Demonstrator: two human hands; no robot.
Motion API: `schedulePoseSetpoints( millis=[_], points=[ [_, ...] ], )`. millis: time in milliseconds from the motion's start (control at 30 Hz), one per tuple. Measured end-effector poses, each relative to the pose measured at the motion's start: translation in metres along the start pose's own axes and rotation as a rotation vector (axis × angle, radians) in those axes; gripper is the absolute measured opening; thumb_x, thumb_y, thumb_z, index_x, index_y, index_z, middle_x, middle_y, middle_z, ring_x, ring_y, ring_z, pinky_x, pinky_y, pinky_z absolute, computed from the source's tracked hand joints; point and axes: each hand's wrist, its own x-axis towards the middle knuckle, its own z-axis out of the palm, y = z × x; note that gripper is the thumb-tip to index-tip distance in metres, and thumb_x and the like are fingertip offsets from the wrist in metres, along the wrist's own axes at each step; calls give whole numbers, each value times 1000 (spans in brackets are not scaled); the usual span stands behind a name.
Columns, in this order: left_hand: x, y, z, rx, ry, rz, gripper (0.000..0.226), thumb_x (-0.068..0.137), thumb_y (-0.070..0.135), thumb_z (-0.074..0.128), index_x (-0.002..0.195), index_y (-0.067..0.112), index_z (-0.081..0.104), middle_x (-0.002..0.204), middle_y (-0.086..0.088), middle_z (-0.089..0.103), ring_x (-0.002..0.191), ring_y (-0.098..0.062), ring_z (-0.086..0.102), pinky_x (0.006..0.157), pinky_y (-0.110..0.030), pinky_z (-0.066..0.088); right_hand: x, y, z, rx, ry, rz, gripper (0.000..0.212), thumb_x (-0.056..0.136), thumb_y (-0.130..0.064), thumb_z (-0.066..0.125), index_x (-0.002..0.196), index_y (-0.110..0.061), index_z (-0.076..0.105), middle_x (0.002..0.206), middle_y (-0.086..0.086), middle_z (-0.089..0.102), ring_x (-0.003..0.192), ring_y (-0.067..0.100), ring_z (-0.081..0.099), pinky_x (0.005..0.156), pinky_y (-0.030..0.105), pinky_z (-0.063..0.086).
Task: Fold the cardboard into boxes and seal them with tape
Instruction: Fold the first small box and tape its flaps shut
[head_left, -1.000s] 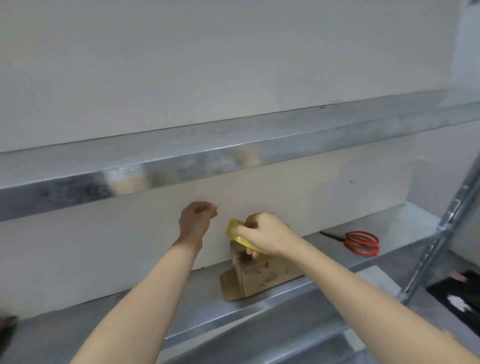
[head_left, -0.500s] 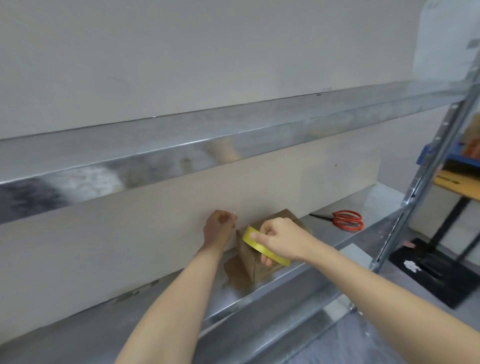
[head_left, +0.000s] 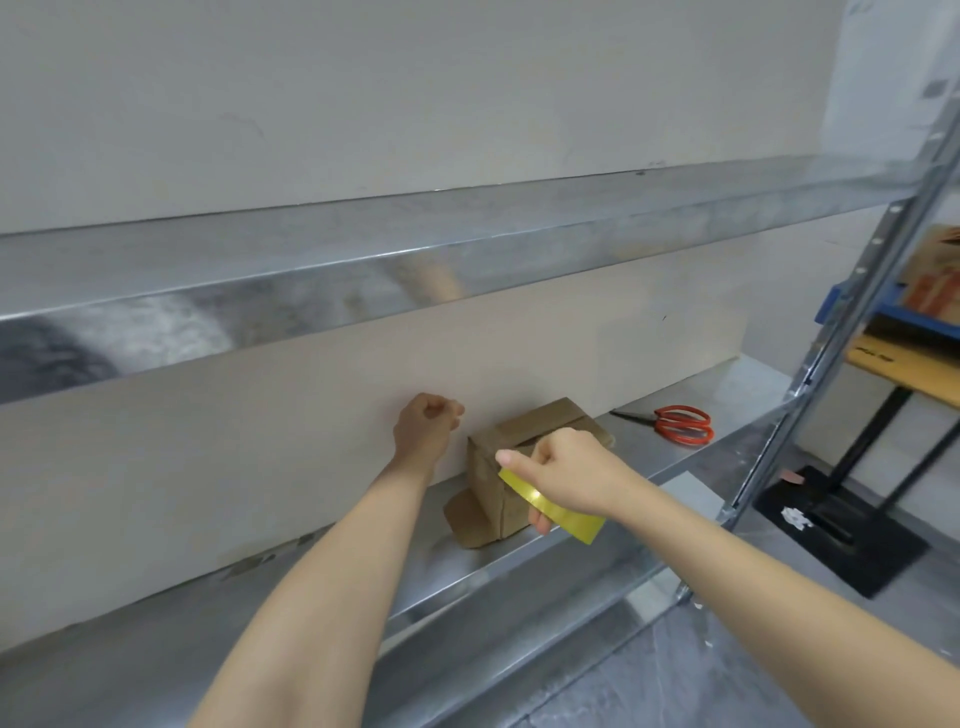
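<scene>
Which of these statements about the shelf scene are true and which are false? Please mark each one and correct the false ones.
1. The right hand holds the yellow tape roll. True.
2. The cardboard box stands on the floor. False: it stands on the lower metal shelf.
3. The scissors have red handles and lie on the shelf to the right of the box. True.
4. The left hand grips the scissors. False: it is closed near the wall, left of the box, far from the scissors.
5. One flap at the box's lower left end lies open. True.
</scene>
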Motion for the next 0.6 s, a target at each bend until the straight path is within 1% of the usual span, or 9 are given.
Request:
schedulePoseSetpoints(
  millis=[67,133,167,233,300,367,433,533,600],
  points=[
    [0,-6,2,7,-22,-25,14,90,19,63,78,22,57,98,-4,73,83,-18,69,86,-33,50,-2,1,3,79,-55,35,55,95,-54,48,60,-14,61,63,1,73,70,6,69,62,19,47],
    [-1,-13,2,-23,-35,-54,14,91,18,62,79,20,57,98,-5,72,76,-14,67,76,-29,50,-3,2,7,131,-94,55,49,95,-46,53,61,-13,64,66,3,74,65,4,68,57,15,44],
    [-2,-16,2,-47,-39,-67,14,92,17,61,80,20,56,97,-5,72,75,-12,67,71,-27,49,-3,3,9,140,-106,61,46,95,-43,54,61,-13,64,67,4,74,62,3,67,58,16,45],
    [-1,-21,1,-78,-39,-86,14,94,16,58,81,19,54,95,-6,71,74,-11,68,67,-25,48,0,4,15,131,-118,64,45,95,-39,55,59,-13,61,70,5,75,61,2,68,66,21,50],
    [0,-25,1,-88,-38,-98,14,95,15,56,82,18,53,94,-6,71,74,-13,68,67,-26,49,2,5,20,109,-116,67,46,95,-40,55,57,-14,61,70,4,75,68,6,70,72,24,54],
    [1,-28,2,-99,-35,-114,13,96,15,55,84,18,52,91,-4,71,74,-14,69,69,-27,51,3,6,22,92,-110,74,46,95,-41,54,58,-14,61,71,4,75,75,8,71,77,25,54],
    [2,-30,4,-109,-27,-119,12,96,14,54,85,17,51,88,-3,70,73,-14,69,67,-26,52,5,7,22,80,-104,79,46,95,-41,54,58,-14,60,72,4,75,78,9,71,76,24,53],
    [6,-32,7,-90,-18,-100,11,95,15,55,85,17,51,89,-4,70,71,-15,69,58,-20,50,8,7,22,71,-98,87,44,95,-40,54,62,-13,63,72,4,75,74,7,70,77,24,53],
    [9,-33,9,-50,-21,-89,9,95,17,57,86,18,52,94,-5,70,76,-18,70,63,-23,47,10,8,23,81,-102,98,43,95,-40,54,63,-13,64,72,4,75,67,3,68,77,23,54]
  ],
)
